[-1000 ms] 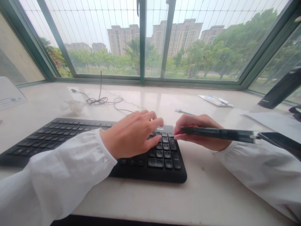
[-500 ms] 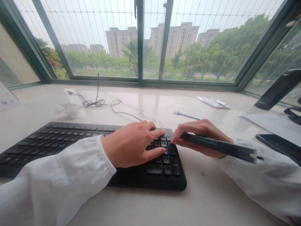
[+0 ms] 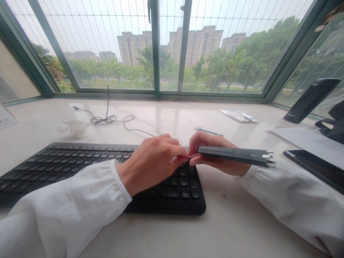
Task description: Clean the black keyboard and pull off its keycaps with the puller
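A black keyboard (image 3: 172, 204) lies across the counter, its number-pad end below my hands. My right hand (image 3: 215, 141) is closed round a slim black keycap puller (image 3: 232, 154), held nearly level above the keyboard's right edge. Two short metal prongs (image 3: 268, 157) stick out of its right end. From its left end runs a thin metal wire (image 3: 195, 156). The thumb and fingers of my left hand (image 3: 153, 161) are pinched together at the tip of that wire, just over the number pad. My left fingertips are partly hidden.
A coiled cable (image 3: 104, 119) and a crumpled clear plastic piece (image 3: 75, 127) lie behind the keyboard. Beyond my right hand are a blue stick (image 3: 209, 131) and a small packet (image 3: 238, 116). A phone (image 3: 314, 168), white paper (image 3: 309, 143) and a black upright object (image 3: 311, 100) stand right.
My left hand has lifted off the number-pad keys and its fingers have closed at the puller's wire. My right hand has shifted slightly left and levelled the puller.
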Available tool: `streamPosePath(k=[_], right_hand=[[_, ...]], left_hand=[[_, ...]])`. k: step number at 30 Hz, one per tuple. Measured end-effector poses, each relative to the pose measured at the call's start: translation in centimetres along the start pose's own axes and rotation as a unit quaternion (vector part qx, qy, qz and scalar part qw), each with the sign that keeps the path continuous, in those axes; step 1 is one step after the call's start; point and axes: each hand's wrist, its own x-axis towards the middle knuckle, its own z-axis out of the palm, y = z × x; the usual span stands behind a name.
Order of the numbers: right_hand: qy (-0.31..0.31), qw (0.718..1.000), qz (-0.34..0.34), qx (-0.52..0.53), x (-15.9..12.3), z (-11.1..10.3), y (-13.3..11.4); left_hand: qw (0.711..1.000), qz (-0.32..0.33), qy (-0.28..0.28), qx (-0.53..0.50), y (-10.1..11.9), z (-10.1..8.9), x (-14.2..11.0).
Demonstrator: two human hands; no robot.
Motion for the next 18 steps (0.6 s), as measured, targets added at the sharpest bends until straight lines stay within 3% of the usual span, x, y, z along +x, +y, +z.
streamPosePath(k=[5,11,14,18], right_hand=[[0.025,0.995,0.036,0.093,0.2,-0.4,0.3],[0.112,0.991,-0.075,-0.001,0.4,-0.4,0.5],[0.095,0.99,-0.095,-0.041,0.2,-0.6,0.2],[0.066,0.994,-0.04,-0.076,-0.1,-0.9,0.1]], left_hand=[[0.996,-0.049,0.019,-0.077,0.2,0.5,0.2],[0.988,-0.085,0.04,-0.124,0.1,1.2,0.5],[0.991,-0.073,0.039,-0.108,0.2,1.2,0.6],[0.995,-0.05,0.015,-0.079,0.1,0.8,0.6]])
